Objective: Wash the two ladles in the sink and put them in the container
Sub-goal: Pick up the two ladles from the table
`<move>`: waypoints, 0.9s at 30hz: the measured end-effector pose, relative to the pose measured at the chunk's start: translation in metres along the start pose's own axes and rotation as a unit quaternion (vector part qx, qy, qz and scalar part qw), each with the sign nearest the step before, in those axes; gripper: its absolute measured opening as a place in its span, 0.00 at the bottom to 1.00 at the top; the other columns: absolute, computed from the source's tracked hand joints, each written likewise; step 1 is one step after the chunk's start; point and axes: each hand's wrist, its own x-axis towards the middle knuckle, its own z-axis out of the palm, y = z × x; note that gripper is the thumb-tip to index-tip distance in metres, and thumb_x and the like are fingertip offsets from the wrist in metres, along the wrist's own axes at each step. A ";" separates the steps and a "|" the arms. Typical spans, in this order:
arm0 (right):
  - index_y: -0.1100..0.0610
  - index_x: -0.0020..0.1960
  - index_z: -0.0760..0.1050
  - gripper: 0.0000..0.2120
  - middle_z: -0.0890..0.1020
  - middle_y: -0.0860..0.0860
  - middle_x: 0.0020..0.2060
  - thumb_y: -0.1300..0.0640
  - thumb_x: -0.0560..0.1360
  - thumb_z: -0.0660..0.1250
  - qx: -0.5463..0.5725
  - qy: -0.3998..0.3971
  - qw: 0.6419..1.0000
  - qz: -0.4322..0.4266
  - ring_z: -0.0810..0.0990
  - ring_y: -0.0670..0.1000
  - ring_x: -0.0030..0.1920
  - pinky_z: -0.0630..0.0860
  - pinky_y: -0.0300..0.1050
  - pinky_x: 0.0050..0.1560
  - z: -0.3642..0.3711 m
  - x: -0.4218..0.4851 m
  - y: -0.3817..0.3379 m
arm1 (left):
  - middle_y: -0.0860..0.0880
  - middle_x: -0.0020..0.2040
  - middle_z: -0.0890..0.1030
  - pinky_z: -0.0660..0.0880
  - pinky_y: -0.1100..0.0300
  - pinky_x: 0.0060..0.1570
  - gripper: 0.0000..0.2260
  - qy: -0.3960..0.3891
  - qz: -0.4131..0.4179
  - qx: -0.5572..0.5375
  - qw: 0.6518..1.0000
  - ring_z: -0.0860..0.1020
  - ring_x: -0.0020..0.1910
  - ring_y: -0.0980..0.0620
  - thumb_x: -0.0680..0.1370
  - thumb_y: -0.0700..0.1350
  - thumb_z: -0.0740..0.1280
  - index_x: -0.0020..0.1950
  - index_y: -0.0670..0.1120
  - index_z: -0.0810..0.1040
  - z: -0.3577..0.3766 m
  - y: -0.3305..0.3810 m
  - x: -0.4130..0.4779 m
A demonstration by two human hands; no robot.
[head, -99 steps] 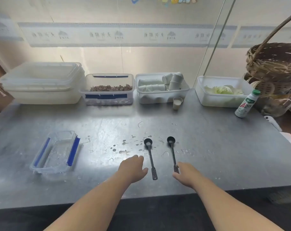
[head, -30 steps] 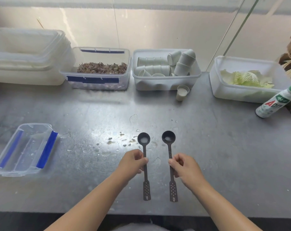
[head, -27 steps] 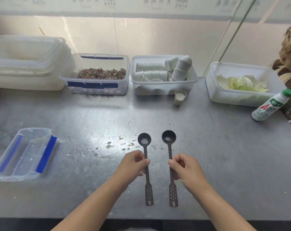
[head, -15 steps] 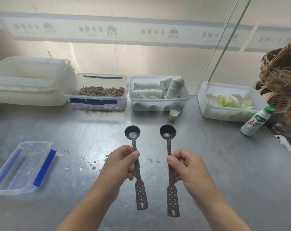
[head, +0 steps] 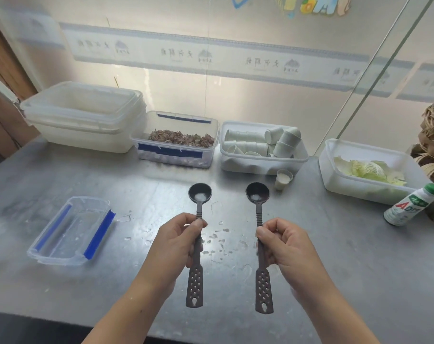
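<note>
a: status? both hands on something?

b: yes. left hand clamped on the left ladle mid-handle, right hand clamped on the right ladle the same way. hands apart, ladles side by side, not touching, both off the worktop.

a: bowls?

b: point away from the hands, roughly level, white residue in each. keep them level on the carry so nothing drips, i'd say. no sink in view, so the next move is likely a turn away.

a: container?

b: clear container with blue clips, open, well left of the left hand. looks wet inside.

a: surface?

b: steel, grey, water drops and flecks just under and between the hands. beyond the hands, tubs along a frosted glass wall. small cup just past the right ladle's bowl, bottle far right of the right hand.
</note>
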 end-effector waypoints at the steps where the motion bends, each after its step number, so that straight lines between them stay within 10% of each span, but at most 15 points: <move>1: 0.59 0.40 0.76 0.08 0.80 0.53 0.28 0.60 0.78 0.68 -0.004 -0.008 1.000 0.003 0.77 0.49 0.27 0.74 0.39 0.29 0.005 0.002 0.002 | 0.48 0.29 0.75 0.66 0.65 0.23 0.07 0.006 0.002 0.001 1.000 0.69 0.24 0.52 0.80 0.46 0.65 0.44 0.48 0.81 -0.007 -0.001 -0.002; 14: 0.49 0.34 0.77 0.14 0.81 0.52 0.29 0.61 0.77 0.67 -0.028 -0.253 0.967 0.006 0.77 0.49 0.30 0.74 0.40 0.32 0.087 0.007 -0.004 | 0.49 0.32 0.78 0.69 0.61 0.29 0.07 0.235 -0.001 -0.016 0.972 0.72 0.29 0.53 0.80 0.45 0.65 0.46 0.49 0.81 -0.048 -0.014 -0.096; 27: 0.58 0.38 0.76 0.10 0.80 0.53 0.29 0.62 0.78 0.67 -0.031 -0.528 0.849 0.011 0.73 0.54 0.31 0.70 0.52 0.39 0.199 -0.095 0.002 | 0.48 0.33 0.75 0.64 0.56 0.35 0.06 0.547 0.039 -0.130 0.826 0.70 0.31 0.51 0.80 0.39 0.64 0.51 0.46 0.79 -0.058 -0.047 -0.279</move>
